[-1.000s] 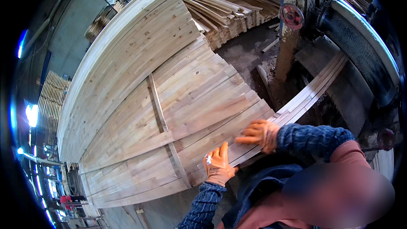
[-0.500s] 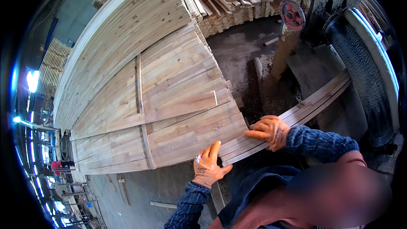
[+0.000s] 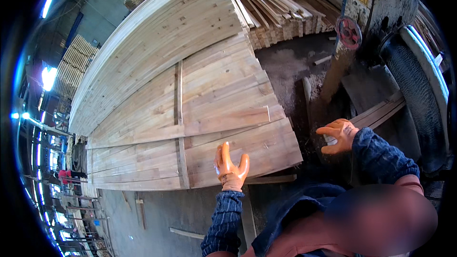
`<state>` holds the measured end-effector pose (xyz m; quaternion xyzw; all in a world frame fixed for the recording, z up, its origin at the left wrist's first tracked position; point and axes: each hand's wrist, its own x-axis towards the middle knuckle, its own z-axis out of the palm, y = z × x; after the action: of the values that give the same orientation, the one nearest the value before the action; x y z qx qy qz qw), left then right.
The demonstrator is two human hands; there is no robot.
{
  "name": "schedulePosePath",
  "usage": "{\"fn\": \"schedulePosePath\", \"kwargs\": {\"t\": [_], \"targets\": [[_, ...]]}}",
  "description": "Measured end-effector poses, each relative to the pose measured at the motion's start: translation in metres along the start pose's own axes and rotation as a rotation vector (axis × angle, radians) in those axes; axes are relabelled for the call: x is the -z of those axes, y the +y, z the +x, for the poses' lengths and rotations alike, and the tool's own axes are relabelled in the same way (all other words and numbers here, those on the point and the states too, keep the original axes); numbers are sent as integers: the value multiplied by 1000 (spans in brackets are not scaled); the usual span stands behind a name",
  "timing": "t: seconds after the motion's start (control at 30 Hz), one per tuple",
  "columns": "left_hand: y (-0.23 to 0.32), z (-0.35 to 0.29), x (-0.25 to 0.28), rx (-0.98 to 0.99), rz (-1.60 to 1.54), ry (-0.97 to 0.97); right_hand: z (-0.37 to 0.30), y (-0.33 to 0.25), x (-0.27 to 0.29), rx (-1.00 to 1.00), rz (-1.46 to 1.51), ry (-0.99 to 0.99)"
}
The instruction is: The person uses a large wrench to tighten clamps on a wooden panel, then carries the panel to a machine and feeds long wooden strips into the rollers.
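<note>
My left hand (image 3: 231, 169), in an orange glove, is raised over the near edge of a wide stack of pale wooden panels (image 3: 238, 154). Its fingers are apart and it holds nothing. To the right, my right hand (image 3: 339, 135), gloved alike, is open with thumb and fingers spread. It is at the near end of some narrow wooden strips (image 3: 381, 113), which slope up toward a dark textured roller (image 3: 414, 100). Whether the glove touches the strips I cannot tell. One loose board (image 3: 226, 120) lies across the panels, crossed by a thin batten (image 3: 180, 95).
A taller stack of boards (image 3: 157, 38) rises behind the panels. Loose thin strips (image 3: 266, 0) lie on another pile at the back. A worn machine post carries a red handwheel (image 3: 349, 32). Scrap sticks (image 3: 186, 232) lie on the floor at lower left.
Both hands have come off the strips and opened. The strips no longer reach across to the panel edge; they now end by my right hand. The view has shifted slightly.
</note>
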<state>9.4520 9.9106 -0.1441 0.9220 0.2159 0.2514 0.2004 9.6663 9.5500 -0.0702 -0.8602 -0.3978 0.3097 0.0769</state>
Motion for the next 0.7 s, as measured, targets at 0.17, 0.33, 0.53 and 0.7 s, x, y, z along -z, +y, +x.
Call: {"fn": "schedulePosePath", "kwargs": {"t": [0.17, 0.33, 0.53, 0.7], "targets": [[-20, 37, -33, 138, 123, -1, 54, 23, 41, -113, 529, 38], [-40, 84, -69, 223, 159, -14, 211, 82, 74, 19, 1012, 232], [-55, 150, -87, 417, 194, 202, 432, 120, 181, 319, 1546, 337], [-81, 138, -85, 540, 139, 131, 596, 94, 254, 353, 1716, 490]]}}
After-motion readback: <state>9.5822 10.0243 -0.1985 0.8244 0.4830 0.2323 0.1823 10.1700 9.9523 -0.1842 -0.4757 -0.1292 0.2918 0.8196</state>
